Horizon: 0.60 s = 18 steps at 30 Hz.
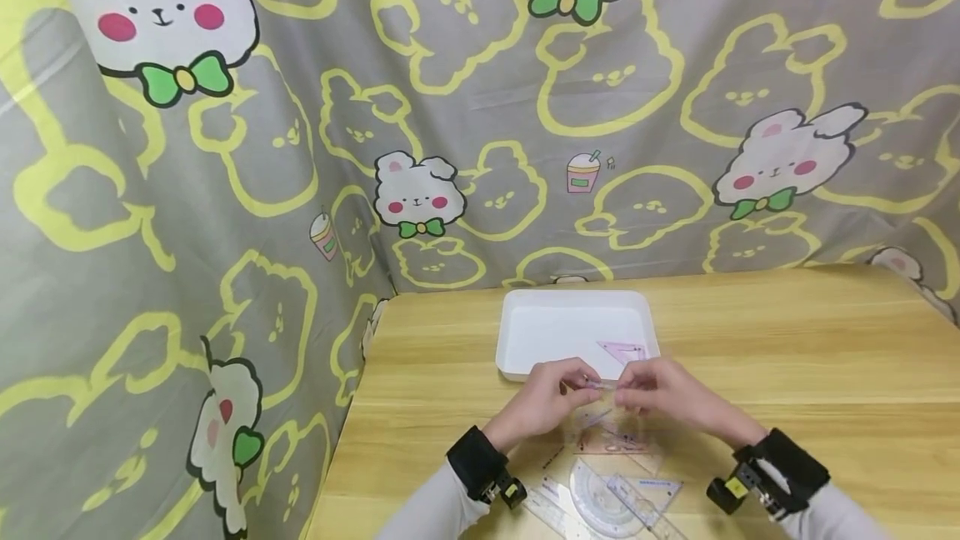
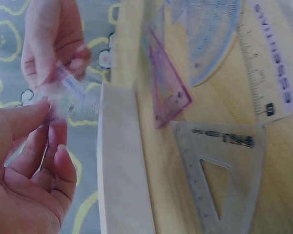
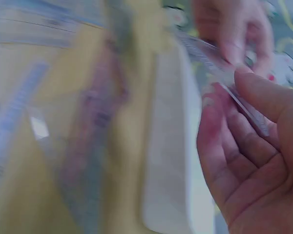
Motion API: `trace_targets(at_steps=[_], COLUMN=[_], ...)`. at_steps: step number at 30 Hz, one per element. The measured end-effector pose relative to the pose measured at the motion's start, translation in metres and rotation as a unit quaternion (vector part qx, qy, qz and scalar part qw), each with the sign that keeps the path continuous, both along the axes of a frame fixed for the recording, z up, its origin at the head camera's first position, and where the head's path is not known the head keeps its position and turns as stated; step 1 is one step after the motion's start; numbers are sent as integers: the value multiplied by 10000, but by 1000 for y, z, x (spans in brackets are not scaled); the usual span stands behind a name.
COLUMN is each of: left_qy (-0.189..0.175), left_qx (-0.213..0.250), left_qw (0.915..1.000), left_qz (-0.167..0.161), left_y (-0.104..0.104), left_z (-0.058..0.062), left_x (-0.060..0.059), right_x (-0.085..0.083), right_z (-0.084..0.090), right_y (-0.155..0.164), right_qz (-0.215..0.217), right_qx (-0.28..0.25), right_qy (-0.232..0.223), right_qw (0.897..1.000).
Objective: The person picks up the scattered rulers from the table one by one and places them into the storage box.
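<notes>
Held up just above the wooden table (image 1: pixel 787 357), at the near rim of the white tray (image 1: pixel 540 319): a small clear ruler (image 1: pixel 602 386), pinched at its left end by the left hand (image 1: pixel 543 402) and at its right end by the right hand (image 1: pixel 667 397), fingertips of both curled onto it. Seen from the left wrist as a blurred clear strip (image 2: pixel 73 90) between the two hands, with the tray's wall (image 2: pixel 119 161) directly beneath. Same in the right wrist view, the strip (image 3: pixel 224 83) crossing the right fingers, much smeared by blur. Inside the tray, at 4 o'clock of its floor, a pink set square (image 1: pixel 624 351). At 6 o'clock of the hands, flat on the table, a second pink set square (image 1: pixel 611 436), partly hidden behind the fingers. Nearer still, a clear protractor (image 1: pixel 600 498), a clear set square (image 1: pixel 652 494) and a long straight ruler (image 1: pixel 551 507), overlapping one another. Behind the table, from 9 to 3 o'clock, a grey curtain (image 1: pixel 300 148) printed with rabbits.
</notes>
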State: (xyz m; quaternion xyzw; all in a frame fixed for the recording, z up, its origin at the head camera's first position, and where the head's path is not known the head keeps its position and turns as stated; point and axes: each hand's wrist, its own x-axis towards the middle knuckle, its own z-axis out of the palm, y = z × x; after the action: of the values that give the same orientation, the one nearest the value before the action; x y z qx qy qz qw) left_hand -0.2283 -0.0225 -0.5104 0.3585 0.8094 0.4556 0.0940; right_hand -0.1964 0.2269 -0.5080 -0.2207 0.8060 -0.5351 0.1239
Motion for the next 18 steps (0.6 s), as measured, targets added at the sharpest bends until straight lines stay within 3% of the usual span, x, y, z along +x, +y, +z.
trace_targets(at_steps=[4,14,18], left_qy=[-74,-239,-753], left_qx=[155,428,845], left_qw=[9998,9983,9925], left_qz=[94,306,466], left_y=[6,22,28], left_z=[4,18,17], left_x=[-4,-28,-41], right_x=[-11,-35,-44], right_z=[15,43,45], right_y=[9,1,0], right_qz=[-22,-86,-350], right_qx=[-101,178,200], right_qy=[-94,568,449], right_qw=[9999,9982,9982])
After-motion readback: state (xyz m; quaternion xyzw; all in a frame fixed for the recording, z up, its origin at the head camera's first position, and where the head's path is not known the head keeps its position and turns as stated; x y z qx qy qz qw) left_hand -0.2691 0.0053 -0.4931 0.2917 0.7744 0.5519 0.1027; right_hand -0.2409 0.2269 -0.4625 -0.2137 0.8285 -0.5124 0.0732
